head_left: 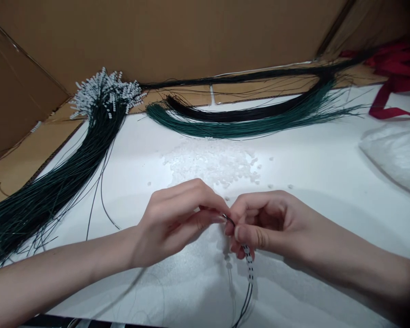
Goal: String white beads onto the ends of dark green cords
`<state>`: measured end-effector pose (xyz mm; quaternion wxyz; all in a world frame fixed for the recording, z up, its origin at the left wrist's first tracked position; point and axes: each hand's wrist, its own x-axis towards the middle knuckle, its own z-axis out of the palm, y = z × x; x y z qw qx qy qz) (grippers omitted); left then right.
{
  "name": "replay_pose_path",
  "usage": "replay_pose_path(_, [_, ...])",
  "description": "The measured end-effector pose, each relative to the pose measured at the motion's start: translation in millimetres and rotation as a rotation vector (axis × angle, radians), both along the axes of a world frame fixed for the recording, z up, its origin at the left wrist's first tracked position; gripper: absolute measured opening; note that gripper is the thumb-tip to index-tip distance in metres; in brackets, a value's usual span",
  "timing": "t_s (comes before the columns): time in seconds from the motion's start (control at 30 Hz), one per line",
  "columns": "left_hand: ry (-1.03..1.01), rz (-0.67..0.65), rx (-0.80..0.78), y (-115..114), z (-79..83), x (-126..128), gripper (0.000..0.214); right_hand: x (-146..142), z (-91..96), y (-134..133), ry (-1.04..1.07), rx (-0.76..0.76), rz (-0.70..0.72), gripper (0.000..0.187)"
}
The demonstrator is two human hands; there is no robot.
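Both hands meet over the white table (321, 173) near its front edge. My left hand (177, 218) pinches the bent end of a thin dark cord (228, 220) between thumb and fingertips. My right hand (259, 223) is closed on the same cord just beside it. Below my right hand the cord hangs doubled, with a short row of small white beads (249, 266) threaded on it. A scatter of loose white beads (215, 164) lies on the table just beyond my hands.
A thick bundle of dark green cords with white bead ends (102, 93) lies at the left. Loose green and black cords (246, 120) arc across the back. Red ribbon (392, 91) and a clear plastic bag (396, 155) sit right. Cardboard walls (157, 41) surround the table.
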<state>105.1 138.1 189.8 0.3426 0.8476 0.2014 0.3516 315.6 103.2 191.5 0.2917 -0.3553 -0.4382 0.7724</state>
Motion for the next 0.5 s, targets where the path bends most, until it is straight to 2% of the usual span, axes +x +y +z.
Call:
replay_pose_path(0.33, [0.018,0.062,0.01,-1.0,-0.4,1.6,0.002,-3.0,7.3,-2.2,-0.176,0.137,-0.109,0.013])
replay_pose_path(0.5, [0.066,0.077,-0.122,-1.1,0.5,2.5,0.004,-5.2,7.9,-4.1,-0.245,0.223,-0.201,0.015])
